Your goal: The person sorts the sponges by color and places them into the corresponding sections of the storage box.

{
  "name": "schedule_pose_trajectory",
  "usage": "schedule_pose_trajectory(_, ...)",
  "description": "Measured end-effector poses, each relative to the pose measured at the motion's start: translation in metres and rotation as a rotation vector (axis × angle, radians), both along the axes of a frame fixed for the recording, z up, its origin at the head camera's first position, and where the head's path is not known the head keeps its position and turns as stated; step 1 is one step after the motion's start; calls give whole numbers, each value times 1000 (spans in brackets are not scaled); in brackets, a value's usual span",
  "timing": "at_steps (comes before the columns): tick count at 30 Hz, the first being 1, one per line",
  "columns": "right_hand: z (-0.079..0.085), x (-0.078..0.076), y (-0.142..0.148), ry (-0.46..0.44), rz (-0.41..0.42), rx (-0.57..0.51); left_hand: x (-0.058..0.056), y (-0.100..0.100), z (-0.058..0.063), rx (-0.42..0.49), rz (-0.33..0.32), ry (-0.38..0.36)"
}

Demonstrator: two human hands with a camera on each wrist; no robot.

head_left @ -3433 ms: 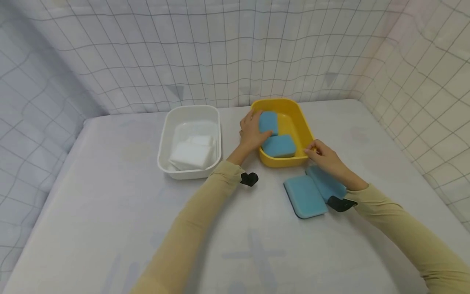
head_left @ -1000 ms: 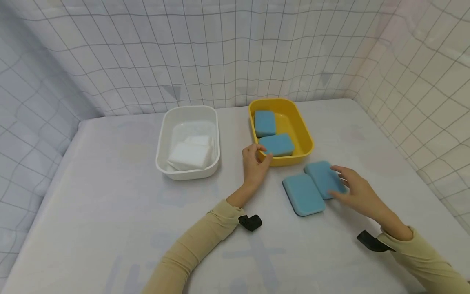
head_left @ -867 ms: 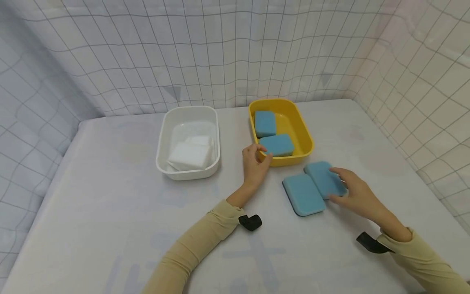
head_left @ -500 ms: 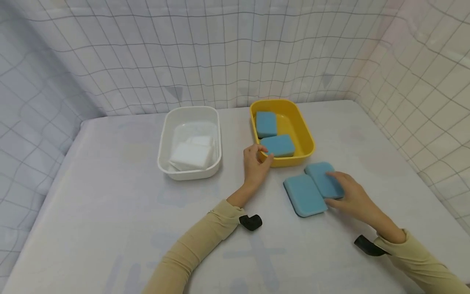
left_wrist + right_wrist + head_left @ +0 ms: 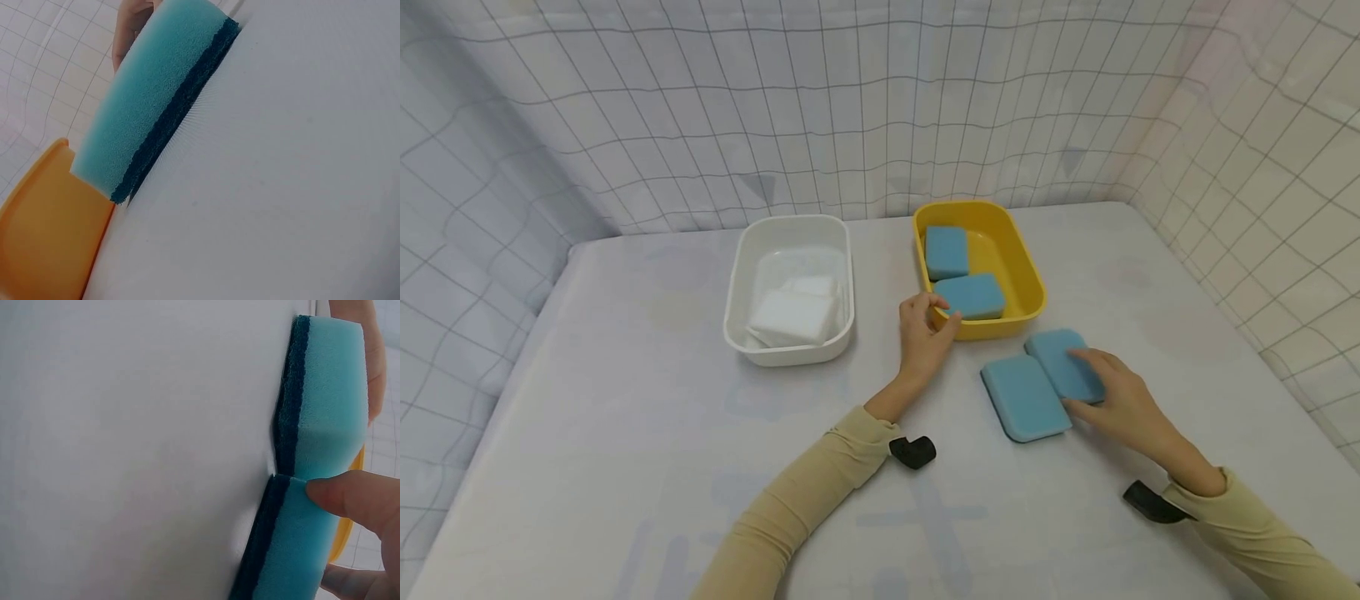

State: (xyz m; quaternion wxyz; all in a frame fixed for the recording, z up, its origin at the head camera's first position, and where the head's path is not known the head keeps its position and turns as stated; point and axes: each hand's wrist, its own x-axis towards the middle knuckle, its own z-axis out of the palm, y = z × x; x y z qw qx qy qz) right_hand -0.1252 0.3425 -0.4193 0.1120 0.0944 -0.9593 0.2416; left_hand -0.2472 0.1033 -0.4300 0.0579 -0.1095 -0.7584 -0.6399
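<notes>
In the head view, the left hand [image 5: 921, 340] holds the near-left corner of the yellow tub [image 5: 1032, 287], its thumb and index finger pinching the rim. Two blue sponges lie inside: one toward the back [image 5: 947, 252], one near the front [image 5: 972, 296]. My right hand [image 5: 1122, 407] grips the right-hand one of two sponges on the table, a blue sponge [image 5: 1060, 354], thumb and fingers on opposite sides. Against it lies the other blue sponge [image 5: 1026, 400]. In the right wrist view, the thumb [image 5: 350, 497] presses the gripped sponge [image 5: 294, 550] near where the two meet; dark scouring layers face the table.
A white tub [image 5: 733, 292] stands left of the yellow one, with several white sponge-like blocks [image 5: 790, 317] inside. Both tubs are near the back edge of the white-covered table [image 5: 625, 417]. Gridded cloth walls [image 5: 850, 108] rise behind and at both sides.
The left hand has moved from the sponges inside the yellow tub to its near-left corner. My right hand has left the tub's right rim and closed on the right-hand table sponge.
</notes>
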Motion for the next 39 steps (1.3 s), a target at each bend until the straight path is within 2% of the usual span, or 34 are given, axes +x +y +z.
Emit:
schedule_pose_trajectory(10, 2, 0, 0, 43, -25, -22, 0, 0, -1, -5, -3, 1)
schedule_pose_trajectory(21, 15, 4, 4, 81, -38, -9, 1, -1, 0, -13, -2, 16)
schedule_pose_trajectory(29, 23, 3, 7, 136, -27, -8, -2, -2, 1, -13, -34, 35)
schedule_pose_trajectory(39, 33, 1, 7, 169, -25, 0, 0, -2, 1, -50, -39, 17)
